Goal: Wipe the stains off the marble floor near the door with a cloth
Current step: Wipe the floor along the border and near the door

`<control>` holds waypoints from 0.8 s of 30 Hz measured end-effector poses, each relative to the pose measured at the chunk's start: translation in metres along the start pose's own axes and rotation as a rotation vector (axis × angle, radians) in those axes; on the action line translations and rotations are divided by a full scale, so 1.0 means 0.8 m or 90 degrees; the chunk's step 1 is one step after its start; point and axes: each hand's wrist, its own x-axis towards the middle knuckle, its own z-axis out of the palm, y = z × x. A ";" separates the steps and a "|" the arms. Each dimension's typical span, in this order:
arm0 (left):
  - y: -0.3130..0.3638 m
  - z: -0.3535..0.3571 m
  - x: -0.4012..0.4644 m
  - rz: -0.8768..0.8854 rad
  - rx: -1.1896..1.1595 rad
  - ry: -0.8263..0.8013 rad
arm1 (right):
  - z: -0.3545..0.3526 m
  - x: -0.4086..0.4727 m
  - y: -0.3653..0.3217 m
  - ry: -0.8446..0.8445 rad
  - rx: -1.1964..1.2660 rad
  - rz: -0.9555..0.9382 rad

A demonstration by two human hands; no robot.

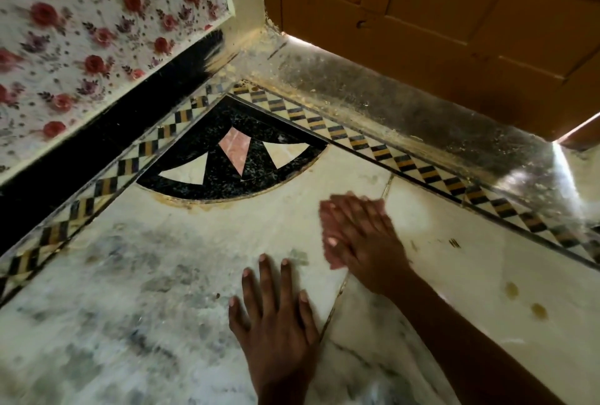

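Observation:
My left hand [276,310] lies flat on the white marble floor [454,274], fingers spread and straight. My right hand [360,235] is blurred with motion and presses down on the floor just beyond it, fingers straight and together. A pinkish patch [329,235] shows under its left edge; I cannot tell whether it is a cloth. Two yellow-brown stains [512,289] sit on the marble to the right of my right forearm. Grey smudges [146,274] spread over the floor left of my left hand.
An orange-brown wooden door [422,14] stands ajar above a dusty grey threshold [389,102]. A chequered border strip [406,164] and a black fan-shaped inlay [227,161] fill the corner. A floral-tiled wall [81,31] with black skirting [81,151] runs along the left.

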 end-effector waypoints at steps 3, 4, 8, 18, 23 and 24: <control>-0.003 0.002 -0.002 0.006 0.000 -0.004 | -0.008 -0.004 0.035 0.039 0.036 0.275; -0.003 0.002 -0.001 0.003 0.001 -0.009 | -0.013 0.017 0.031 0.045 0.057 0.359; -0.002 0.002 -0.003 0.006 0.011 -0.013 | -0.026 0.120 -0.004 -0.001 0.086 0.361; -0.001 -0.003 -0.005 -0.004 0.009 -0.048 | -0.015 -0.075 0.098 -0.013 -0.037 0.172; -0.003 -0.003 -0.005 0.009 -0.004 -0.044 | -0.031 0.017 0.080 -0.020 0.049 0.386; -0.004 -0.003 -0.004 0.011 -0.004 -0.042 | -0.029 0.016 0.066 -0.027 0.027 0.328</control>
